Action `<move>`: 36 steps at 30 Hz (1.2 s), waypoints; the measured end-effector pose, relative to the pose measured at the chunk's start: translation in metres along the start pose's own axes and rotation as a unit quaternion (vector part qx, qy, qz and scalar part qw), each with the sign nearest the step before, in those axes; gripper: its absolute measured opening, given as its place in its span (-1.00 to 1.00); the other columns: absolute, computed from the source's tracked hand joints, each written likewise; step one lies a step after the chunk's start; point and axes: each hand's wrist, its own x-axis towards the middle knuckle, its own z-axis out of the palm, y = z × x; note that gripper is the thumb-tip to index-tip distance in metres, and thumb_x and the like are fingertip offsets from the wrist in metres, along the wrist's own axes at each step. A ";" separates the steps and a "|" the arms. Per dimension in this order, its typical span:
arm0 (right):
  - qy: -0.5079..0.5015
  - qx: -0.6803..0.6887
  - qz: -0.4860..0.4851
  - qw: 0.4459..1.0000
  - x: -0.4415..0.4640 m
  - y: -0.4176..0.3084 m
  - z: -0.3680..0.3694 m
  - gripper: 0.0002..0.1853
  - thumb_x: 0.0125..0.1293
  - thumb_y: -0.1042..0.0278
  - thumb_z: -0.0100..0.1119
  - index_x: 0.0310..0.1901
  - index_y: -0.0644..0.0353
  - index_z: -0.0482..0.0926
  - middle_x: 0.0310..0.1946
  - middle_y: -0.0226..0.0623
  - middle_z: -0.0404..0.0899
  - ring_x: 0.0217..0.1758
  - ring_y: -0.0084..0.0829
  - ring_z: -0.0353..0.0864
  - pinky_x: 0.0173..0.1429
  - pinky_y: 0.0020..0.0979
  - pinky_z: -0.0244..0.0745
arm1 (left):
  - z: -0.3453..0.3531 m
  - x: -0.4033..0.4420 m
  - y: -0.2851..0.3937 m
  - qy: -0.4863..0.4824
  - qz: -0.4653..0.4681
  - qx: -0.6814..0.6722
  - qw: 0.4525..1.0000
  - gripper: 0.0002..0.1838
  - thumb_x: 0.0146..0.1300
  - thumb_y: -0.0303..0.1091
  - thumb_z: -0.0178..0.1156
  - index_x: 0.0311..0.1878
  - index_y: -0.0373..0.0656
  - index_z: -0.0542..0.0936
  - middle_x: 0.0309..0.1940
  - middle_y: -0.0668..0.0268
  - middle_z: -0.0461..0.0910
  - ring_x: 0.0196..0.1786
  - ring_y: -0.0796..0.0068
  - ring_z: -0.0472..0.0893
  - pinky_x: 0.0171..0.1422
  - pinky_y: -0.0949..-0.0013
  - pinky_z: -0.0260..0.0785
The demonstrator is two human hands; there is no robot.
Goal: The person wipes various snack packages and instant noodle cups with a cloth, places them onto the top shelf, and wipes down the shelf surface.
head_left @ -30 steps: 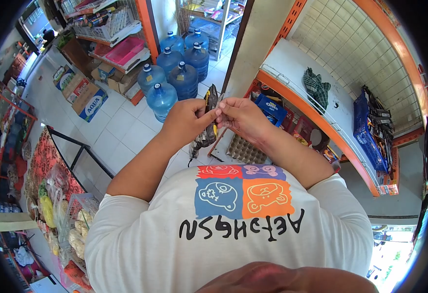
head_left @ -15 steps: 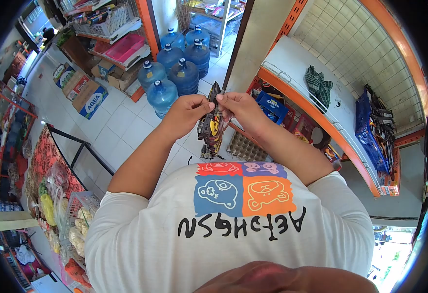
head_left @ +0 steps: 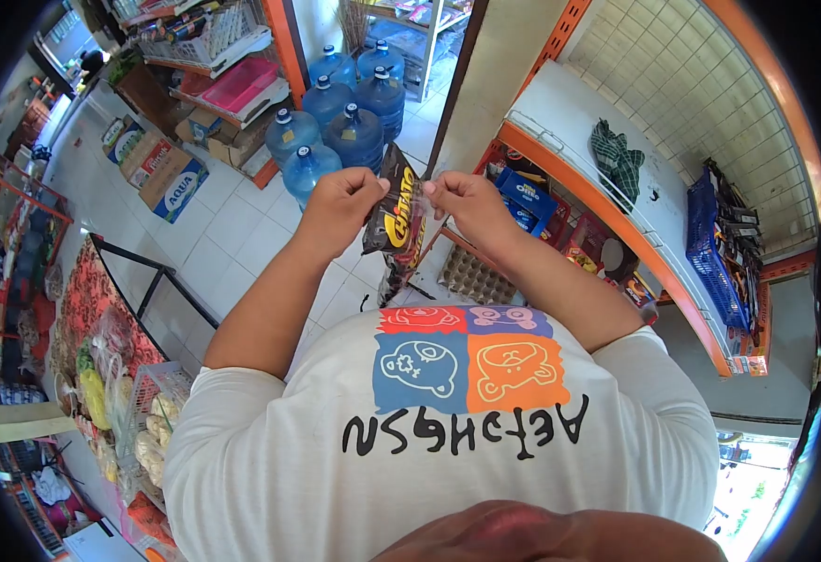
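Observation:
A dark Chitato snack packet point(head_left: 397, 212) with yellow lettering hangs in front of my chest, more packets strung below it. My left hand point(head_left: 343, 208) pinches the packet's left edge near the top between thumb and fingers. On the other side, my right hand point(head_left: 462, 208) is closed, thumb against forefinger, on what looks like a thin clear strip beside the packet. The lower packets overlap, and their number cannot be made out.
Several blue water jugs point(head_left: 352, 137) stand on the floor ahead. At right is a shelf point(head_left: 659, 211) with a green checked cloth point(head_left: 617, 161) and a blue basket point(head_left: 710, 253). An egg tray point(head_left: 475, 277) lies below. A patterned table point(head_left: 101, 300) is at left.
The packet has turned from edge-on to show its front lettering. My hands have moved apart slightly, the left one shifting left and up, the right one a little to the right.

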 end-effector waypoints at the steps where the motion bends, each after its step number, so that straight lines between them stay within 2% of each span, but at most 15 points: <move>1: -0.001 0.000 0.000 1.000 0.000 0.002 0.000 -0.64 0.38 0.14 0.14 -0.43 0.29 0.55 -0.57 -0.42 0.50 -0.45 -0.61 0.40 -0.29 -0.48 0.32 | -0.001 0.001 -0.005 -0.002 0.016 -0.005 1.000 -0.71 0.32 -0.38 0.18 -0.56 -0.22 0.51 -0.63 0.56 0.39 -0.53 0.82 0.26 -0.50 0.56 0.07; 3: -0.017 0.026 0.032 0.999 -0.001 0.006 0.002 -0.73 0.42 0.22 0.13 -0.40 0.20 0.53 -0.50 -0.53 0.42 -0.40 -0.68 0.32 -0.26 -0.55 0.27 | -0.001 0.000 -0.009 0.005 0.017 -0.020 1.000 -0.71 0.32 -0.38 0.18 -0.55 -0.22 0.51 -0.62 0.55 0.40 -0.53 0.81 0.27 -0.50 0.56 0.07; 6: -0.012 -0.009 0.011 1.000 0.000 0.006 0.002 -0.72 0.41 0.19 0.14 -0.38 0.20 0.54 -0.50 -0.54 0.41 -0.41 -0.70 0.31 -0.33 -0.56 0.25 | -0.003 0.001 -0.014 0.012 0.019 -0.050 0.998 -0.72 0.32 -0.39 0.18 -0.54 -0.22 0.52 -0.62 0.54 0.40 -0.54 0.81 0.27 -0.50 0.56 0.07; 12: -0.015 0.016 0.034 0.999 -0.006 0.000 0.004 -0.72 0.41 0.15 0.14 -0.34 0.19 0.56 -0.50 -0.55 0.42 -0.46 -0.73 0.29 -0.48 -0.58 0.17 | -0.006 -0.001 -0.015 0.008 0.014 -0.092 0.996 -0.74 0.31 -0.39 0.18 -0.53 -0.20 0.53 -0.62 0.54 0.40 -0.55 0.81 0.27 -0.51 0.57 0.06; 13: -0.015 0.017 0.035 0.999 -0.007 0.002 0.004 -0.72 0.41 0.15 0.14 -0.34 0.19 0.56 -0.50 -0.55 0.42 -0.46 -0.73 0.29 -0.48 -0.58 0.17 | -0.006 -0.001 -0.016 0.013 0.009 -0.094 0.995 -0.74 0.31 -0.38 0.19 -0.53 -0.20 0.54 -0.63 0.54 0.40 -0.56 0.81 0.28 -0.52 0.57 0.06; 15: 0.001 -0.027 0.019 0.999 -0.007 0.005 0.003 -0.64 0.40 0.11 0.12 -0.33 0.32 0.58 -0.55 -0.37 0.51 -0.44 -0.57 0.44 -0.28 -0.42 0.37 | -0.006 -0.001 -0.021 0.012 0.008 -0.094 0.996 -0.74 0.31 -0.38 0.19 -0.53 -0.20 0.54 -0.63 0.54 0.41 -0.56 0.80 0.29 -0.52 0.58 0.07; 17: 0.011 -0.032 0.001 0.999 -0.011 0.006 0.003 -0.64 0.40 0.11 0.12 -0.34 0.31 0.57 -0.56 -0.37 0.51 -0.45 -0.57 0.45 -0.29 -0.43 0.37 | -0.006 -0.001 -0.022 0.012 0.006 -0.094 0.995 -0.74 0.31 -0.37 0.19 -0.53 -0.19 0.54 -0.63 0.54 0.41 -0.57 0.80 0.30 -0.52 0.58 0.08; 19: 0.021 -0.038 -0.018 0.999 -0.013 0.009 -0.001 -0.63 0.40 0.11 0.12 -0.36 0.30 0.57 -0.57 -0.38 0.50 -0.45 -0.57 0.45 -0.31 -0.43 0.37 | -0.006 -0.002 -0.018 0.079 0.017 -0.061 0.995 -0.73 0.31 -0.36 0.19 -0.54 -0.18 0.52 -0.63 0.52 0.42 -0.58 0.77 0.31 -0.52 0.58 0.11; 22: 0.054 -0.084 0.012 0.995 -0.015 0.021 -0.018 -0.62 0.40 0.10 0.13 -0.41 0.29 0.54 -0.59 -0.39 0.49 -0.46 -0.58 0.46 -0.33 -0.45 0.36 | -0.026 0.005 -0.014 0.050 0.010 -0.127 0.991 -0.74 0.31 -0.35 0.18 -0.53 -0.15 0.51 -0.63 0.50 0.43 -0.59 0.75 0.32 -0.51 0.58 0.14; 30: 0.035 -0.005 0.001 0.999 -0.015 0.023 -0.022 -0.63 0.41 0.09 0.12 -0.40 0.25 0.53 -0.57 -0.45 0.47 -0.47 -0.64 0.41 -0.39 -0.50 0.31 | -0.027 0.009 -0.016 0.039 0.025 -0.181 0.982 -0.73 0.32 -0.37 0.18 -0.54 -0.09 0.46 -0.63 0.52 0.39 -0.62 0.75 0.28 -0.53 0.59 0.12; 36: 0.039 0.011 0.006 0.999 -0.017 0.033 -0.024 -0.63 0.42 0.08 0.11 -0.39 0.23 0.53 -0.57 -0.47 0.45 -0.50 -0.66 0.37 -0.42 -0.51 0.29 | -0.039 0.011 -0.001 0.091 0.042 -0.193 0.976 -0.74 0.33 -0.38 0.16 -0.53 -0.08 0.46 -0.62 0.53 0.40 -0.63 0.77 0.28 -0.54 0.59 0.10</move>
